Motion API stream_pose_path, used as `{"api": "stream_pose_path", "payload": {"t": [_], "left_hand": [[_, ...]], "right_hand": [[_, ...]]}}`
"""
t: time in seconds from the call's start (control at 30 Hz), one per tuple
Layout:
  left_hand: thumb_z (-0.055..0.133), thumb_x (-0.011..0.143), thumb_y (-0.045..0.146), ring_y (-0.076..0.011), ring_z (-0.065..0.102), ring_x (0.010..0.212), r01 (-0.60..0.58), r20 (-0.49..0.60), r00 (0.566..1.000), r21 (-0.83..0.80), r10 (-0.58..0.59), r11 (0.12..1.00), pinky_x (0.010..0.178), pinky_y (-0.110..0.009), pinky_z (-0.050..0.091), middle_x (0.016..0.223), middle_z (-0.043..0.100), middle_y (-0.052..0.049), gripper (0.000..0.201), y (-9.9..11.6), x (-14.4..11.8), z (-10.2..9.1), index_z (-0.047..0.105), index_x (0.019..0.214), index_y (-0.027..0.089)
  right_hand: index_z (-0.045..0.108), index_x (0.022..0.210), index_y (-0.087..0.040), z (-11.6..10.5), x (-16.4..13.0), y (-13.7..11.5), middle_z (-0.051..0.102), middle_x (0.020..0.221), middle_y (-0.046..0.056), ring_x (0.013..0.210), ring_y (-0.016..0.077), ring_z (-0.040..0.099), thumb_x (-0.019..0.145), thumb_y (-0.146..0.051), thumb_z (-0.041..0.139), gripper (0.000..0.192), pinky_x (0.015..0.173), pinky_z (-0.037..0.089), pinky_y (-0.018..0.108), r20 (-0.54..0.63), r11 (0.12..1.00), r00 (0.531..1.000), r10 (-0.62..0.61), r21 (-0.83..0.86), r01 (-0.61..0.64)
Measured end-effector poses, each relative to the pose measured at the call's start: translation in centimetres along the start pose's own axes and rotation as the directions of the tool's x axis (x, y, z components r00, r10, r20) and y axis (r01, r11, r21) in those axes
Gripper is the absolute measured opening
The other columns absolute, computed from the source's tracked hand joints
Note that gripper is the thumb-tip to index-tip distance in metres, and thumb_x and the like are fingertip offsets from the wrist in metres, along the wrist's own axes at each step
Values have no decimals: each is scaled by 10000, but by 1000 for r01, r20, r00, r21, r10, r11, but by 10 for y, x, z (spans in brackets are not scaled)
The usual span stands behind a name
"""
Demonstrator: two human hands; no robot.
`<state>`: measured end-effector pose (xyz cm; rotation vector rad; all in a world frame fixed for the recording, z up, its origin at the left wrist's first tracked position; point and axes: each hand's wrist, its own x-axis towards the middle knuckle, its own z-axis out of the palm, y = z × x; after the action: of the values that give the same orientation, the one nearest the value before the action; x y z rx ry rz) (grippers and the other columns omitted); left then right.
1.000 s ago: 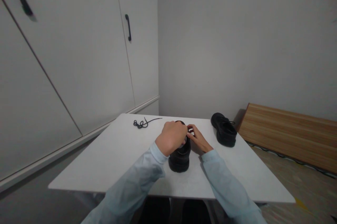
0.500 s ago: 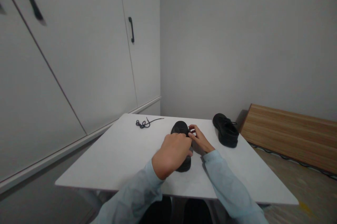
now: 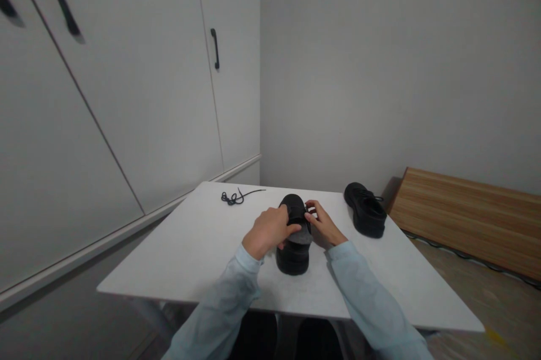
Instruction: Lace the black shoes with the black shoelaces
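A black shoe (image 3: 292, 261) stands on the white table in front of me, its toe pointing away and its grey-lined tongue showing. My left hand (image 3: 270, 230) grips the shoe's left side, with the thumb lying across the tongue. On the opposite side, my right hand (image 3: 323, 225) has its fingers bent around the shoe's upper edge near the lacing area; whether a lace end is between them is too small to make out. A loose black shoelace (image 3: 232, 198) lies in a tangle at the table's far left.
A second black shoe (image 3: 366, 210), with laces in it, sits at the far right of the white table (image 3: 190, 258). White cabinets (image 3: 169, 95) stand along the left. Beyond the table's right edge a wooden panel (image 3: 469, 213) leans near the wall.
My left hand has moved left off the top of the shoe and turned, uncovering the tongue and opening. My right hand stays at the shoe's right side.
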<state>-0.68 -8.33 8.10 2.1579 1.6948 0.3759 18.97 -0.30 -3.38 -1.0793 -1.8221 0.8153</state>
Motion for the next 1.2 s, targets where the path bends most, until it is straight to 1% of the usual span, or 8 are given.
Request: {"api": "stream_pose_path", "payload": {"t": [0.1, 0.17, 0.23, 0.37, 0.43, 0.67, 0.9, 1.2], "left_hand": [[648, 732, 333, -159, 612, 468, 9, 8, 1000, -129, -8, 992, 550, -235, 413, 647, 662, -16, 296, -3, -2, 5, 529, 947, 167], [648, 726, 288, -149, 602, 445, 4, -6, 1000, -173, -6, 985, 545, -235, 409, 688, 673, -22, 298, -5, -4, 6, 511, 961, 166], [641, 731, 262, -153, 611, 467, 0, -29, 1000, -175, -5, 985, 554, -238, 407, 729, 682, -39, 301, -4, -7, 6, 498, 975, 161], [644, 727, 219, -185, 654, 609, -7, -69, 998, -113, -1, 994, 600, -245, 407, 776, 691, -67, 321, 0, -14, 3, 484, 998, 153], [634, 732, 212, -190, 652, 613, -15, -72, 997, -98, 8, 995, 605, -250, 406, 770, 689, -67, 313, 3, -17, 1, 482, 999, 153], [556, 758, 168, -158, 607, 505, -75, -101, 993, -165, 58, 983, 578, -246, 402, 685, 656, -31, 226, 5, -26, -11, 460, 963, 159], [521, 756, 156, -140, 568, 447, -58, -96, 995, -243, 35, 968, 533, -232, 384, 565, 608, 20, 234, 13, -39, -25, 446, 977, 169], [529, 746, 159, -123, 536, 391, -121, -156, 985, -285, 78, 951, 490, -223, 357, 497, 560, 72, 214, 24, -59, -52, 452, 942, 197]], "right_hand": [[442, 1119, -214, 0, 0, -1, 519, 1122, 81, 925, 215, 535, 810, -498, 517, 426, 795, 464, 363, 6, 1000, 1000, 2, -10, -2], [443, 1116, -215, 0, 0, -2, 521, 1119, 80, 918, 213, 535, 812, -497, 515, 421, 795, 462, 363, 4, 1000, 1000, 3, -13, -3], [442, 1114, -216, 0, 0, -2, 519, 1119, 82, 916, 212, 535, 811, -499, 515, 421, 791, 463, 361, 3, 1000, 1000, 3, -11, -3], [438, 1109, -219, 0, 0, -2, 515, 1121, 83, 922, 213, 535, 810, -510, 511, 424, 772, 470, 352, 9, 1000, 1000, 3, 13, -3], [442, 1099, -220, 0, -1, -3, 516, 1115, 80, 932, 214, 532, 815, -513, 506, 413, 783, 467, 353, 10, 1000, 1000, -4, 13, 4], [435, 1113, -213, -1, -1, -2, 506, 1116, 79, 926, 208, 527, 823, -523, 497, 429, 781, 466, 347, 30, 1000, 1000, -9, 8, 9], [443, 1165, -206, -2, 0, 5, 512, 1149, 99, 918, 216, 530, 804, -554, 492, 504, 756, 473, 350, 37, 1000, 999, -26, -11, 26], [528, 1178, -211, -7, 1, 5, 523, 1185, 108, 1011, 250, 521, 800, -613, 469, 555, 847, 452, 393, 11, 996, 996, -89, -28, 89]]}}
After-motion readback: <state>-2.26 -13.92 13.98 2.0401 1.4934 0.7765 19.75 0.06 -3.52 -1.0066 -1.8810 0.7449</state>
